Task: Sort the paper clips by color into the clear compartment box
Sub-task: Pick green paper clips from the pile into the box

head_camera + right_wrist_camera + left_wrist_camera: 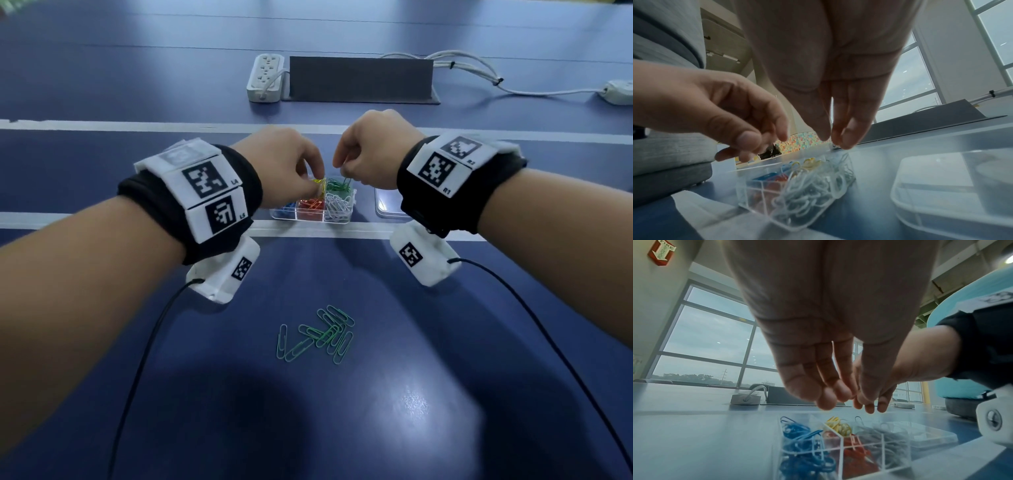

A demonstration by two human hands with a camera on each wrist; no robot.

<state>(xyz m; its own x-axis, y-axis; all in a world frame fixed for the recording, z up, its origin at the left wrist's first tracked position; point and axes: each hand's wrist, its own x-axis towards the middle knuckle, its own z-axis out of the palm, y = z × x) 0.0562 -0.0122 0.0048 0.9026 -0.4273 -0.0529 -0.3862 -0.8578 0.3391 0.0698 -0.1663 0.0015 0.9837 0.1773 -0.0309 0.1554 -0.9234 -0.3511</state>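
The clear compartment box (342, 221) sits mid-table holding blue (286, 209), red (310, 205), white (337, 205), yellow and green clips (339, 186) in separate cells. My left hand (317, 180) hovers over the back middle cell, fingertips pinching a yellow clip (321, 185). My right hand (340, 169) hovers over the back right cell, pinching thin green clips (346, 176). Several loose green clips (318, 334) lie on the table nearer me. Both wrist views show the fingers (828, 400) (846, 139) pointing down over the box (840, 449) (760, 191); the pinched clips are unclear there.
A clear lid (387, 209) lies just right of the box. Farther back are a white power strip (265, 78), a dark grey stand (359, 80) and white cables (479, 68). Black wrist cables trail toward me on both sides.
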